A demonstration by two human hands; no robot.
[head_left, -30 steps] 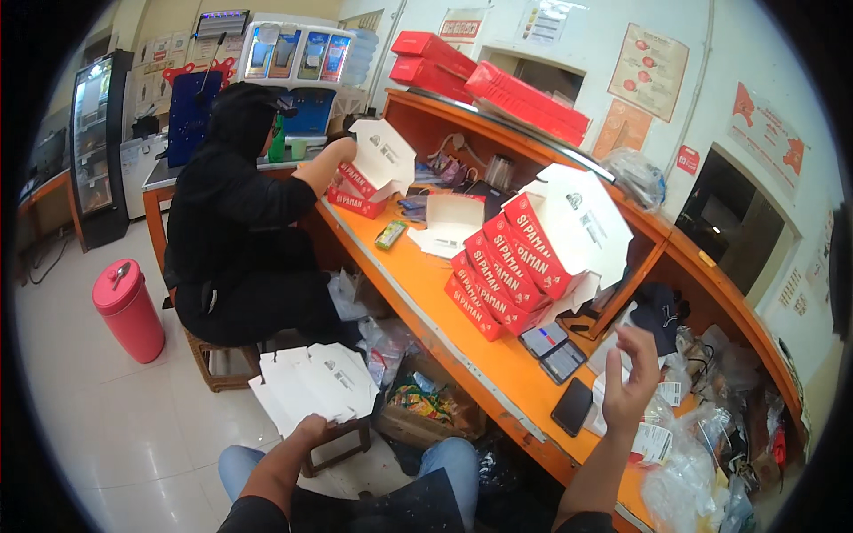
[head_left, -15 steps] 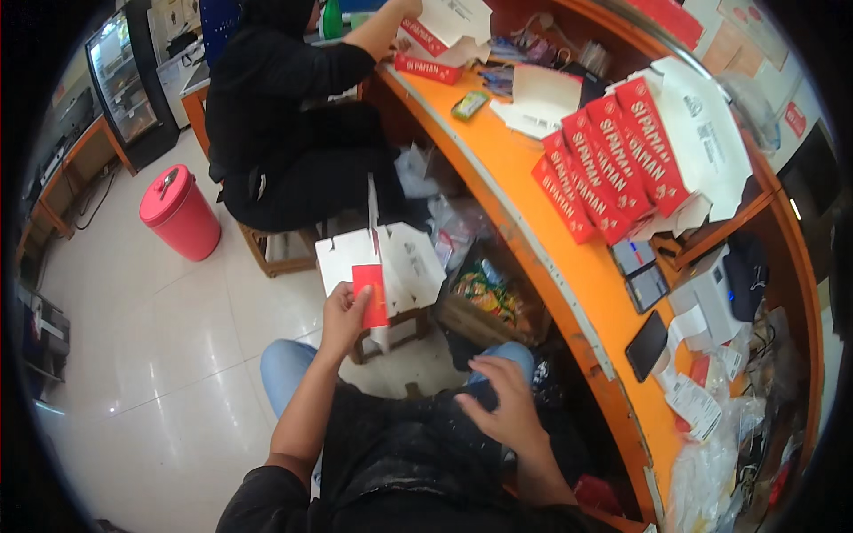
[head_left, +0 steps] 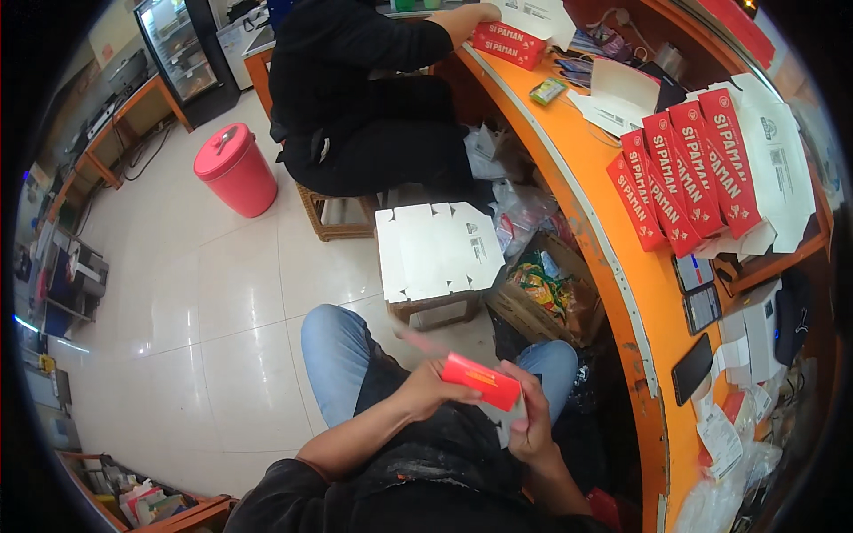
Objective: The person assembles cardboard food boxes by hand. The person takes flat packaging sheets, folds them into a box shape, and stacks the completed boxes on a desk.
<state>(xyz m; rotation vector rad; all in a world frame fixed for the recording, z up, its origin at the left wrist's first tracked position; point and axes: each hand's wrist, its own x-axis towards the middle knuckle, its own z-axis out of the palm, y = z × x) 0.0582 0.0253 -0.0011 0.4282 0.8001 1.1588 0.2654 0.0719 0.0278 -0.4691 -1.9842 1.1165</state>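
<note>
In front of my lap, both hands hold a red cardboard box piece (head_left: 484, 382), red on the outside and pale grey-white inside. My left hand (head_left: 426, 391) grips its left end, thumb pressed on the red face. Around the right end closes my right hand (head_left: 531, 425); its fingers are partly blurred. A thin part of the cardboard beyond my left hand is smeared by motion. Just ahead, flat white box blanks (head_left: 431, 253) with notched edges lie on a low stool (head_left: 440, 311).
On the orange counter (head_left: 569, 169) at right stand several red boxes (head_left: 689, 173) with white lids, near a black phone (head_left: 692, 369). A person in black (head_left: 355, 124) sits ahead, a hand at other red boxes (head_left: 508, 44). A pink lidded bin (head_left: 238, 173) stands left; an open carton (head_left: 551, 302) lies under the counter.
The cardboard piece has come from above the stool back toward my lap. My right hand, empty and spread before, now grips it too. My view has shifted left.
</note>
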